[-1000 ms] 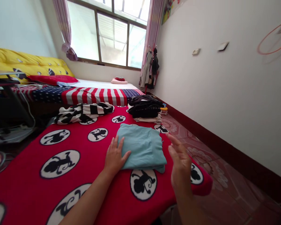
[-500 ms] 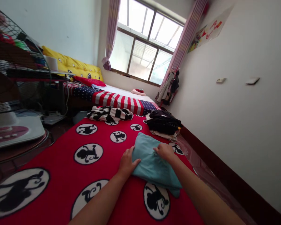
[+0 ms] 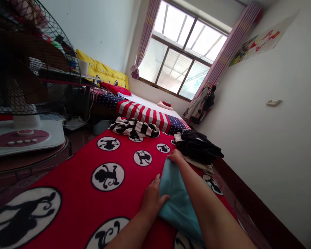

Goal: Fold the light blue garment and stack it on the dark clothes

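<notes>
A folded light-blue cloth point(image 3: 173, 186), perhaps a garment, lies on a red blanket point(image 3: 77, 180) with monkey figures in white ovals. Along its left edge rests my left hand point(image 3: 153, 197), thumb spread apart on top of the fabric and fingers stretched forward. My right hand point(image 3: 176, 156) has its fingers closed at the cloth's far corner, seemingly pinching it. The right forearm covers the cloth's right side, so that part is hidden.
Beyond the cloth is a pile of dark folded clothes point(image 3: 199, 143). A black-and-white checked cloth point(image 3: 134, 128) lies crumpled at the blanket's far end. An electric fan point(image 3: 26, 131) stands left; a bed point(image 3: 145, 112) is behind, a wall point(image 3: 269, 148) right.
My right hand has moved from the middle of the light-blue cloth to its far corner. My left hand stays at the left edge. The view has turned left and tilted.
</notes>
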`<action>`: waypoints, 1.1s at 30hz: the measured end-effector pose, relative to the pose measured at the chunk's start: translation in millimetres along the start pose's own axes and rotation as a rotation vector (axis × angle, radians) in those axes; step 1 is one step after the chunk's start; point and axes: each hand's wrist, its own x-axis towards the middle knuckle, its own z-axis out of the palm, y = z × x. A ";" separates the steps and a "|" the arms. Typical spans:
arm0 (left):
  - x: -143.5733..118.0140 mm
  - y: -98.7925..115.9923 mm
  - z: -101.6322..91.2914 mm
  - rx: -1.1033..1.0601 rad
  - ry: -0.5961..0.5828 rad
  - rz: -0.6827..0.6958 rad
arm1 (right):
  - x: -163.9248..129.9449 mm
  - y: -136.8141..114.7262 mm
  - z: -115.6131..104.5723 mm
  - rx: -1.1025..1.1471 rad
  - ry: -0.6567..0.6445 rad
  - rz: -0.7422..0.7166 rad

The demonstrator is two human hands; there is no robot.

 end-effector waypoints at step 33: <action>3.7 -3.8 -2.9 -0.104 0.091 0.117 | -147.3 23.2 30.6 0.510 0.222 -0.157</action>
